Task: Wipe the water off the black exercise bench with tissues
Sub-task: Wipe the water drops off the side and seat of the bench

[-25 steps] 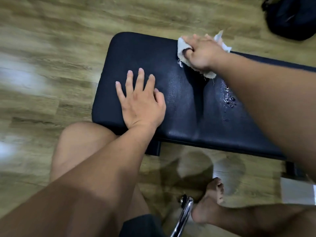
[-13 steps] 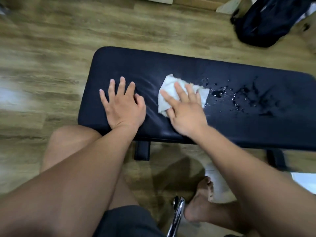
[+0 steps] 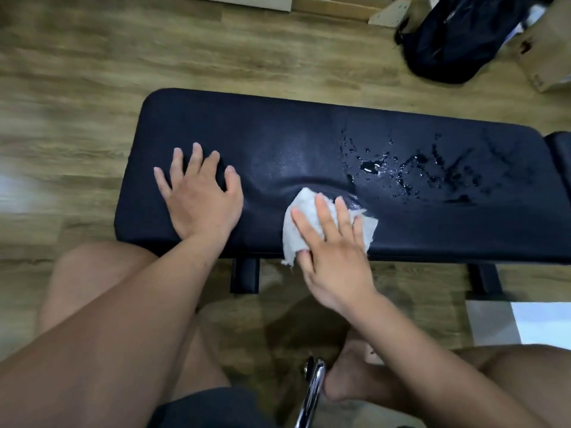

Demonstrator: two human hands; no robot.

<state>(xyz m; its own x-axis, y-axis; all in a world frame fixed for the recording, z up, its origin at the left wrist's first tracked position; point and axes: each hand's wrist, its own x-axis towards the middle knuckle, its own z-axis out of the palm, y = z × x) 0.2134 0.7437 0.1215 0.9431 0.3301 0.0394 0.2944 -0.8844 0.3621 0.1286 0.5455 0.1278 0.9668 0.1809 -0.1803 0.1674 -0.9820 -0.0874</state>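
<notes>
Tissue (image 3: 291,239) at near edge of bench (image 3: 247,128), under right hand (image 3: 336,261); grip flat, fingers straight, pressing. Left hand (image 3: 202,202) spread flat on the bench. Tissue looks soggy, limp and easy to tear: press from above, don't pinch. Water (image 3: 369,166) lies just beyond it to the right.

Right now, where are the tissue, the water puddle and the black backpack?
tissue (image 3: 293,239): head view, its uncovered lower-left part.
water puddle (image 3: 370,166): head view, middle of the largest pool.
black backpack (image 3: 457,41): head view, middle of its body.
</notes>
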